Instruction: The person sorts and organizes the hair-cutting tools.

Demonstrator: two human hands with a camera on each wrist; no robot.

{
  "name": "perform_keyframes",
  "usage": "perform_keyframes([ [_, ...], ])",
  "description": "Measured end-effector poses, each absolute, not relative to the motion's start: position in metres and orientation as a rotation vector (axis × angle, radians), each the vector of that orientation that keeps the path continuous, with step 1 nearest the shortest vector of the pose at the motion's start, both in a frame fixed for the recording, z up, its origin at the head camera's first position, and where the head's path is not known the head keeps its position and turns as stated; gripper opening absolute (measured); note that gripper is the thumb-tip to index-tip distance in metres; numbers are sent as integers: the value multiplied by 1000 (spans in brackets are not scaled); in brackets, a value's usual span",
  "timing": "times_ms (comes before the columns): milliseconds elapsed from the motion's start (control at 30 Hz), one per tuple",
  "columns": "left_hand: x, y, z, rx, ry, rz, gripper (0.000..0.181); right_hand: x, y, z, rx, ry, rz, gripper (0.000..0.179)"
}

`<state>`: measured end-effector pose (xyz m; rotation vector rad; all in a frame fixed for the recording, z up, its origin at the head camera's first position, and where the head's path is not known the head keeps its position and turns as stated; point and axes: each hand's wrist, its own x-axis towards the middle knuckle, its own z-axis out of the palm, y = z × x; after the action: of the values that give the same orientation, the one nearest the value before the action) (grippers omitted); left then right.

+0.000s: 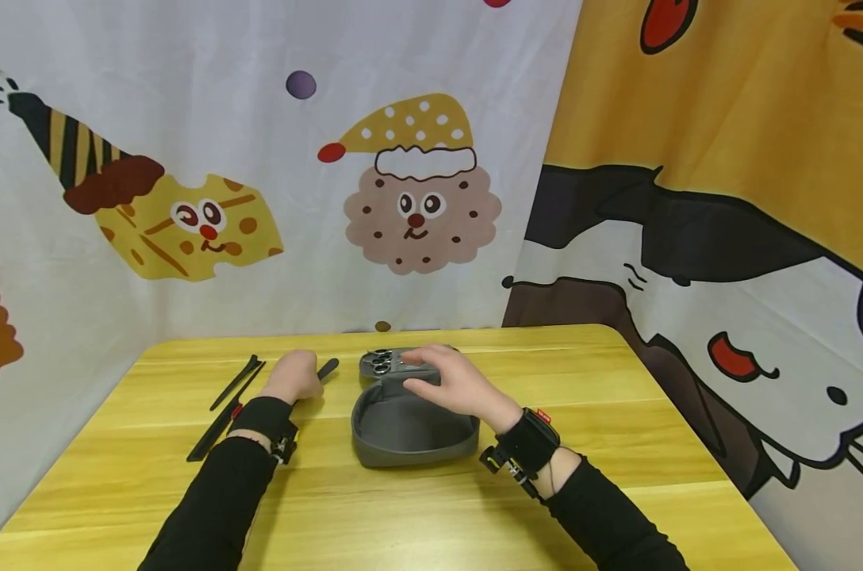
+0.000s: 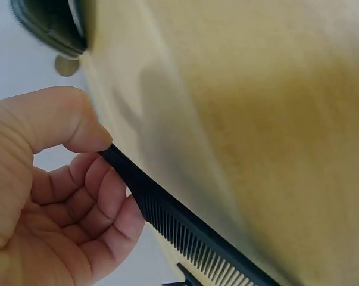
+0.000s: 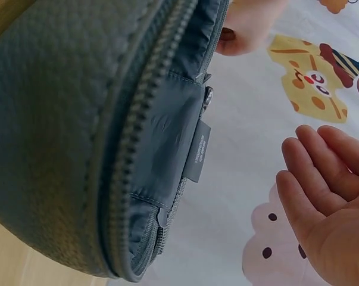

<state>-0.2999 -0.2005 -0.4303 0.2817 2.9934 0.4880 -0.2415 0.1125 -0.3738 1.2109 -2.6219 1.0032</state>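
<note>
My left hand [image 1: 293,377] is on the left side of the table and pinches a black comb [image 2: 194,229] between thumb and fingers near its narrow end. The comb's teeth show in the left wrist view, while in the head view my hand hides most of it. Right of it stands a grey zippered pouch [image 1: 416,458], unzipped. Scissors [image 1: 381,362] lie in the far half of the pouch. My right hand [image 1: 451,382] hovers above the pouch with fingers spread and nothing held. In the right wrist view the pouch's zipper and dark lining show beside that hand [image 3: 331,196].
Left of my left hand lie a long black tool with a red part [image 1: 217,428] and a slim black piece [image 1: 234,382], their kind unclear. The wooden table [image 1: 417,515] ends at a cartoon-printed curtain [image 1: 317,270] behind and to the right.
</note>
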Motion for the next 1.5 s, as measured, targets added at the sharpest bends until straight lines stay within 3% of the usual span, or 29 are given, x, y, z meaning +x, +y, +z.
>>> perform_keyframes([
  [300,-292,-198,-405,357,3040,741,51,-242,113,-376,1195,-2619,1013,43],
  [400,-287,-198,-395,356,3049,844,43,-242,112,-376,1193,-2620,1013,44],
  [567,-279,-197,-377,368,3078,1045,11,-245,110,-378,1193,-2597,1086,45],
  [733,-272,-192,-360,391,3066,1235,25,-246,106,-379,1199,-2560,1237,46],
  [1133,-250,-164,-325,470,3093,1474,23,-246,98,-382,1135,-2556,1364,47],
  [1500,-237,-144,-316,594,2997,1778,22,-244,95,-383,1123,-2539,1406,47],
])
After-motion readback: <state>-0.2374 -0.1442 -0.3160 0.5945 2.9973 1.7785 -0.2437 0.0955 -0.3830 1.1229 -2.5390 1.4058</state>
